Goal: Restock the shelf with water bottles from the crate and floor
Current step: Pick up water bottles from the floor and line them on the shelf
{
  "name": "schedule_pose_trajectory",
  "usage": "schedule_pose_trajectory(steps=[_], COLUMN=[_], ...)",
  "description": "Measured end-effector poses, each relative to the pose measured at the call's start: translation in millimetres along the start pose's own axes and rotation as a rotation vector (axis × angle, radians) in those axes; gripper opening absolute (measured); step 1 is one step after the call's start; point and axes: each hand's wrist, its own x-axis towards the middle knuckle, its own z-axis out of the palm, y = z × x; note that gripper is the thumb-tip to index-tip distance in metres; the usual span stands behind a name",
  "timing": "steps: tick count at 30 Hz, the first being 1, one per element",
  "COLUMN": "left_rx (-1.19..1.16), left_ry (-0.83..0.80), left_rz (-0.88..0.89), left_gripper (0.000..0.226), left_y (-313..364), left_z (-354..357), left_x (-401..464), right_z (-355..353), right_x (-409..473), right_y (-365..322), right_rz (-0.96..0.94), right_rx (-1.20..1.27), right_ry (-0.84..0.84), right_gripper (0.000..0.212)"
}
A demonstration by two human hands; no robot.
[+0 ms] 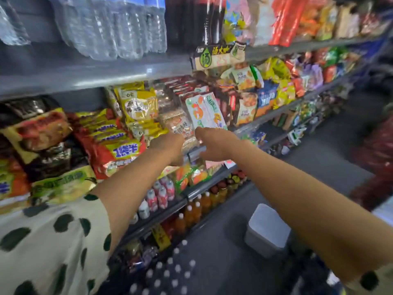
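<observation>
- Head view: the left hand (168,145) and right hand (214,143) reached at snack packets (180,126) on the middle shelf (197,151); their grip I could not tell (motion blur).
- The water bottles (170,271) stood below on the floor, untouched; leaning packets could slide off if nudged.

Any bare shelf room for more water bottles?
Free: top shelf, the gap between the lone clear bottle at far left and the clear water bottle pack. Crowded: the snack-packet shelf where both hands reach.
</observation>
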Motion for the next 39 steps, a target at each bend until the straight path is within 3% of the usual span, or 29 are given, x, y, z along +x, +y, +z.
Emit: schedule_pose_trajectory(steps=[4,9,19,24,28,34,39], left_rx=[-0.056,-0.145,-0.331,-0.313,-0.297,-0.268,-0.294], left_ry=[-0.153,-0.330,-0.392,-0.470,-0.518,-0.407,-0.395], left_rz=[0.017,0.004,-0.081,-0.111,-0.137,-0.157,-0.182], left_gripper=[0.025,0.025,0.026,0.032,0.045,0.038,0.034], left_y=[6,1,-19,-33,-43,-55,-65], left_z=[91,235,548,660,728,799,818], left_x=[12,31,83,104,124,146,150], right_z=[98,254,567,706,787,867,890], right_x=[0,1,12,30,55,97,114], right_y=[9,14,21,21,17,10,6], right_rz=[0.016,0.040,0.081,0.127,0.137,0.104,0.042], right_rx=[0.017,0.153,0.254,0.268,0.212,0.126,0.093], right_ry=[-0.075,-0.162,-0.457,-0.513,-0.523,-0.510,-0.494], right_gripper=[0.064,0.047,0.069,0.064,0.063,0.071,0.050])
